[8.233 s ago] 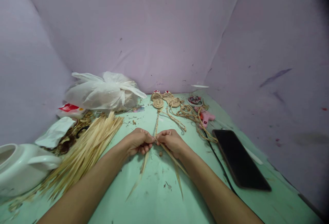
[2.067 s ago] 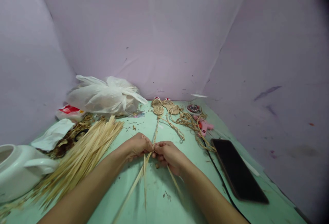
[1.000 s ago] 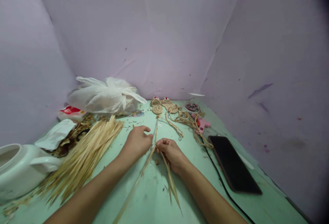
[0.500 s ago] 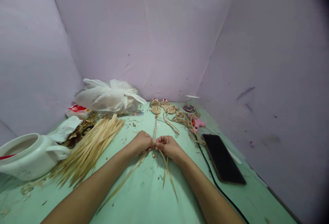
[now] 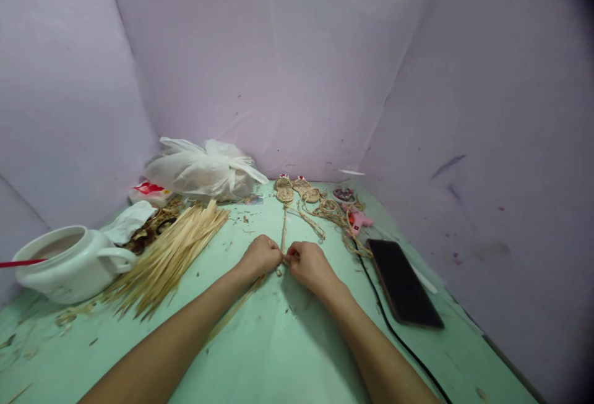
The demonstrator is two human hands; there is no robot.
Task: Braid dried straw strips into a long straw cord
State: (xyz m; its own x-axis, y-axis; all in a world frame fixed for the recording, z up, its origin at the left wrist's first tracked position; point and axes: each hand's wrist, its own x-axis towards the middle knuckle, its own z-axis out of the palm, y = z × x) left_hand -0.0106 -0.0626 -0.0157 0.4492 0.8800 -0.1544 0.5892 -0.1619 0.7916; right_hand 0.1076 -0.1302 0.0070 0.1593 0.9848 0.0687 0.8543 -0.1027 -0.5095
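Observation:
A thin braided straw cord (image 5: 284,227) runs toward me from one of the woven slipper-shaped pieces (image 5: 284,191) at the back of the table. My left hand (image 5: 262,255) is closed around the near end of the cord, and a loose flat straw strand (image 5: 231,314) trails from beneath it along my forearm. Close beside it, my right hand (image 5: 307,260) pinches at the same end with thumb and forefinger. The fingertips of both hands nearly meet there, and the exact crossing of the strands is hidden.
Left stand a white pot (image 5: 69,268) with a red stick, a bundle of straw strips (image 5: 179,255) and a white plastic bag (image 5: 208,169). Right lie a phone (image 5: 403,283), a black cable (image 5: 383,311), a pink glue gun (image 5: 358,219) and coiled braided cord (image 5: 331,209).
The strands that hung below my right hand no longer show. My right hand has turned slightly, its fingers now less visible. The whole view has shifted a little.

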